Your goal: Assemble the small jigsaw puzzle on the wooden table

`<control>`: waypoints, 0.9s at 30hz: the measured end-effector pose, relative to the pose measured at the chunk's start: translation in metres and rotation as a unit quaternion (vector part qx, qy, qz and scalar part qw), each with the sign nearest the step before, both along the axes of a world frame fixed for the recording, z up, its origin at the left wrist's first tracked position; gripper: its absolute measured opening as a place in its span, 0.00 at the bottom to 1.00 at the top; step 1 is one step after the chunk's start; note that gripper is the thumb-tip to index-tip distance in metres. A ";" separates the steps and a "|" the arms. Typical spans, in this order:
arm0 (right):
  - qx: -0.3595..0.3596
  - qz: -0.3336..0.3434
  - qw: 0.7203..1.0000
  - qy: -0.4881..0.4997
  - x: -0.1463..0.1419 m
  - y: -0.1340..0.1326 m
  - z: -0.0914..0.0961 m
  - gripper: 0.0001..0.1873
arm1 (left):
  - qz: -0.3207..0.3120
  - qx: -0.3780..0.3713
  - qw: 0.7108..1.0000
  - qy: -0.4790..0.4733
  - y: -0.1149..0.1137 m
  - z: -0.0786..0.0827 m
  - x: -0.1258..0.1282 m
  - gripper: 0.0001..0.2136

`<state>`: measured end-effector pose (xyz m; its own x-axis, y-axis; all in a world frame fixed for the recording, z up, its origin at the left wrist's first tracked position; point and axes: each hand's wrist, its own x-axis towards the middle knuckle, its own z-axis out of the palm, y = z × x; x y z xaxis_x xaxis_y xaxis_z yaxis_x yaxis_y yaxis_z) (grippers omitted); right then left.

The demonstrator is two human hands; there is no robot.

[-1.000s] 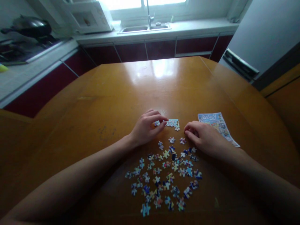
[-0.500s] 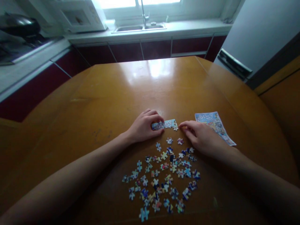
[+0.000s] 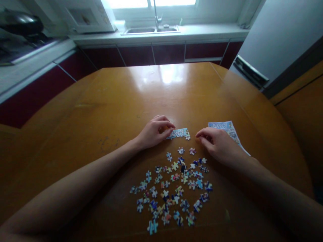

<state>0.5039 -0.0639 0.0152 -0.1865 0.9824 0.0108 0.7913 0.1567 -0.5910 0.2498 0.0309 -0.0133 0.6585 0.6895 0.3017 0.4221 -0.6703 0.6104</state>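
Note:
A joined strip of jigsaw puzzle [image 3: 179, 133], light blue with pale lettering, lies on the table with a jagged right end. My left hand [image 3: 155, 132] is at its left end, thumb and forefinger closed on that edge and covering part of it. To the right of the strip, a small gap away, rests my right hand [image 3: 220, 143]. Its fingers are loosely curled, thumb apart from forefinger, with nothing visible in them. Two loose puzzle pieces [image 3: 181, 150] lie just below the strip. Many more loose pieces [image 3: 175, 176] are spread nearer to me.
A printed picture sheet [image 3: 220, 125] lies partly under my right hand and forearm. The wooden table [image 3: 121, 97] has a rounded edge. Beyond it are a counter with a sink [image 3: 140, 30], a stove with a wok [image 3: 21, 23] and a fridge [image 3: 275, 37].
My left hand has drawn back to the left, uncovering more of the strip's lettering. My right hand has moved slightly away from the strip's right end. The view has shifted a little.

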 end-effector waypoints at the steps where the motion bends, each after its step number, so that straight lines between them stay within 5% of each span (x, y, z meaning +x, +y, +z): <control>1: 0.002 0.001 1.000 0.002 0.001 0.001 0.000 0.10 | -0.012 0.009 1.000 0.004 0.000 0.000 0.000 0.08; 16: -0.028 0.125 0.991 0.025 -0.001 -0.005 -0.001 0.08 | -0.013 0.026 1.000 -0.006 0.005 -0.008 -0.002 0.09; 27: -0.060 0.104 0.990 -0.071 0.012 -0.008 0.013 0.06 | 0.004 0.005 1.000 -0.002 0.005 -0.007 -0.002 0.09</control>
<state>0.5155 -0.0715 0.0285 -0.3769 0.9148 -0.1455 0.8259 0.2608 -0.4998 0.2481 0.0361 -0.0198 0.6517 0.6922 0.3101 0.4259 -0.6723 0.6055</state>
